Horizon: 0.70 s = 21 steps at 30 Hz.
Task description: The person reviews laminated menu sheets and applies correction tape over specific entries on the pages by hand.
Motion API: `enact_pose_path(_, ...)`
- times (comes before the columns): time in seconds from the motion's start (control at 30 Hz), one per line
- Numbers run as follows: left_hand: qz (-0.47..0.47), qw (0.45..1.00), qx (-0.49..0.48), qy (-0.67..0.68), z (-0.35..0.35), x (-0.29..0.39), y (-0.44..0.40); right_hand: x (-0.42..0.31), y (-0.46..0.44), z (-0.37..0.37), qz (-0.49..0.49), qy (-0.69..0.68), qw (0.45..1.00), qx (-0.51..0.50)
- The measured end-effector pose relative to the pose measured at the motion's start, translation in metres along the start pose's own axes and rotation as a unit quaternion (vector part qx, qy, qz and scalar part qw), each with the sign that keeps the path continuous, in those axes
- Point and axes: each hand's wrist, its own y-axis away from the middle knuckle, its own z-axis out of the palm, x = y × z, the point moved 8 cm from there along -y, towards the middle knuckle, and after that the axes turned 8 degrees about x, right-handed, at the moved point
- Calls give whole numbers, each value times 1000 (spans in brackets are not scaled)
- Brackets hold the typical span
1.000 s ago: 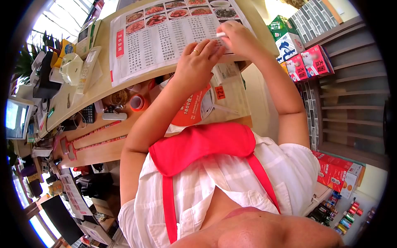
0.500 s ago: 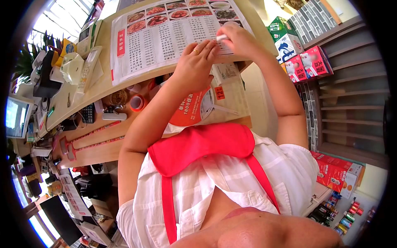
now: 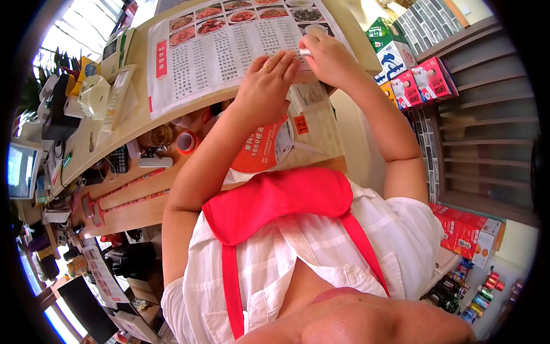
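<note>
A large laminated menu sheet (image 3: 200, 63) with food photos and columns of text lies on the wooden counter (image 3: 134, 109). My left hand (image 3: 266, 83), with a ring on one finger, rests at the sheet's near edge, palm down, fingers extended. To its right, my right hand (image 3: 326, 57) pinches a small white object (image 3: 305, 52) over the lower right part of the sheet. What that object is cannot be made out. The fingertips of the two hands are close together.
On a lower shelf are a red round fan (image 3: 260, 150), an orange-rimmed cup (image 3: 187, 141) and a keyboard (image 3: 119, 159). A white phone-like device (image 3: 117, 97) stands at the counter's left. Stacked cartons (image 3: 432, 80) are at the right, beside brown slats (image 3: 487, 114).
The view has shifted slightly, so the sheet appears a little further left. My right hand has moved slightly over the sheet, still pinching the white object. My left hand stays at the near edge.
</note>
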Motion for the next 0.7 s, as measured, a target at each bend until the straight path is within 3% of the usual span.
enact_pose_path(0.33, 10, 1000, 0, -13, -2, -1, -1, -7, 0, -4, -6, -65, 998, -16)
enact_pose_path(0.43, 8, 1000, 1, -11, 0, -1, 0, 5, -3, -3, 41, 7, 999, -19)
enact_pose_path(0.63, 7, 1000, 4, -3, -2, -1, 0, -6, 2, -8, 5, -97, 995, -28)
enact_pose_path(0.7, -1, 1000, -8, -15, 1, -3, 0, 12, -7, -1, 6, 23, 1000, 7)
